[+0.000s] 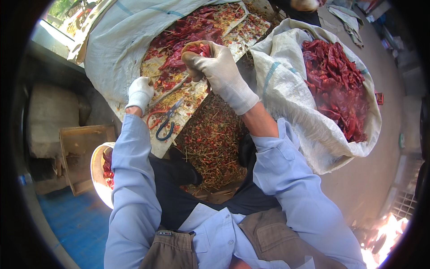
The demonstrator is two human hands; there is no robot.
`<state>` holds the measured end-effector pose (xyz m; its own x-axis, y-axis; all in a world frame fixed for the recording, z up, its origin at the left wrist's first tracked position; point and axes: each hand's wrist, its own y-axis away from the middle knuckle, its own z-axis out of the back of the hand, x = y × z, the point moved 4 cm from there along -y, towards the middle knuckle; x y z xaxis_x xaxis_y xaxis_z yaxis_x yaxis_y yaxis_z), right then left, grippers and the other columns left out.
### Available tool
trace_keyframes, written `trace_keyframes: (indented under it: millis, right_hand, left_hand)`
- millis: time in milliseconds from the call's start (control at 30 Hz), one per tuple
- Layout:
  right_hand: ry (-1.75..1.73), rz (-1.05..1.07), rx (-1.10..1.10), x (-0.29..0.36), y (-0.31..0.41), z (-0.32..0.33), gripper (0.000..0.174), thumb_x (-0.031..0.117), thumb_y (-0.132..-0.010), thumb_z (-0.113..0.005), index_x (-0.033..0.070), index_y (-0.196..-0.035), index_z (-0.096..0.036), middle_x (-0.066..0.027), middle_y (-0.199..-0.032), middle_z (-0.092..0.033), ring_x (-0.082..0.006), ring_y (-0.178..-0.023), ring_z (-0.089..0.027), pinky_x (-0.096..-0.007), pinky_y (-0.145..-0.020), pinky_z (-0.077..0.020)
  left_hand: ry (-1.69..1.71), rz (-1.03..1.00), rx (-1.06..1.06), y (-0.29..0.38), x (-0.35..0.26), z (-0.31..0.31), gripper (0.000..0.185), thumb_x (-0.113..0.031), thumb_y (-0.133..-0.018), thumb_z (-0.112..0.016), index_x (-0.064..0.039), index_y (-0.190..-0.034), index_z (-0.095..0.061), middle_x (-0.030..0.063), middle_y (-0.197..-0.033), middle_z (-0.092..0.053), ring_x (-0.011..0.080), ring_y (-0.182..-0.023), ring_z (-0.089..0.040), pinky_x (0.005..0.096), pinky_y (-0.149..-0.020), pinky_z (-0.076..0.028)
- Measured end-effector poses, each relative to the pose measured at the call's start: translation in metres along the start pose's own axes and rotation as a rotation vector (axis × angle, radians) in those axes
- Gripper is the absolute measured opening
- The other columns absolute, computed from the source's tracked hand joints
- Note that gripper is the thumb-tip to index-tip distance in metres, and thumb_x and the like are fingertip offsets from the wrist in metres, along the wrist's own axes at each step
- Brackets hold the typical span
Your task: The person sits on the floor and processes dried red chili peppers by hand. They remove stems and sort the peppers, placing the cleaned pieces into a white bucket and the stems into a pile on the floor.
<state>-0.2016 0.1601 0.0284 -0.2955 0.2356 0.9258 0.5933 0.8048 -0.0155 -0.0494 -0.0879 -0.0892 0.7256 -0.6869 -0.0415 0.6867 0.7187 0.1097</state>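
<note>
Both hands wear pale knitted gloves. My right hand [220, 69] is raised over the work board [198, 89], closed around red dried chili pieces [201, 50]. My left hand [141, 91] rests at the board's left side beside the white woven sack [117, 50], its fingers curled; whether it holds anything is hidden. Pruning shears [165, 119] with one orange and one dark handle lie on the board below and between my hands. Dried red chilies [188, 30] are heaped at the sack's mouth, among scattered yellow seeds.
An open white sack [278, 80] of red chilies [336, 87] stands on the right. Stems and chili scraps [215, 144] cover the floor between my legs. At left are a white bucket [97, 171] holding chili pieces and a wooden frame [65, 161]. Another person's hand [304, 4] shows at the top.
</note>
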Motion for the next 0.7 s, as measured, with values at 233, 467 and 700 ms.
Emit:
trace_keyframes:
  millis: [233,467,700]
  right_hand:
    - [0.010,0.004,-0.010,0.001,0.001,0.000,0.026,0.011,-0.094,-0.077,-0.004,-0.112,-0.064,-0.0030,-0.071,-0.063,-0.0075,-0.054,-0.055,-0.0247,-0.048,-0.0421]
    - [0.087,0.005,-0.024,-0.008,-0.002,0.005,0.023,0.013,-0.092,-0.078,-0.003,-0.105,-0.068,-0.0031,-0.074,-0.066,-0.0090,-0.059,-0.057,-0.0268,-0.053,-0.0453]
    - [0.379,0.003,-0.106,-0.024,-0.013,0.007,0.028,0.017,-0.089,-0.080,-0.005,-0.104,-0.069,-0.0067,-0.081,-0.072,-0.0111,-0.066,-0.062,-0.0292,-0.062,-0.0492]
  left_hand:
    - [0.124,-0.305,-0.095,0.018,-0.041,-0.004,0.032,-0.011,-0.081,-0.074,-0.015,-0.112,-0.076,0.0189,-0.118,-0.068,0.0382,-0.107,-0.067,0.0437,-0.095,-0.055]
    - [0.178,-0.222,-0.105,0.016,-0.033,0.017,0.025,-0.017,-0.083,-0.078,-0.012,-0.107,-0.077,0.0163,-0.112,-0.074,0.0354,-0.101,-0.071,0.0435,-0.088,-0.057]
    - [0.565,-0.530,-0.434,0.067,-0.077,0.081,0.023,-0.010,-0.085,-0.079,-0.007,-0.107,-0.073,0.0133,-0.101,-0.075,0.0297,-0.091,-0.074,0.0377,-0.079,-0.059]
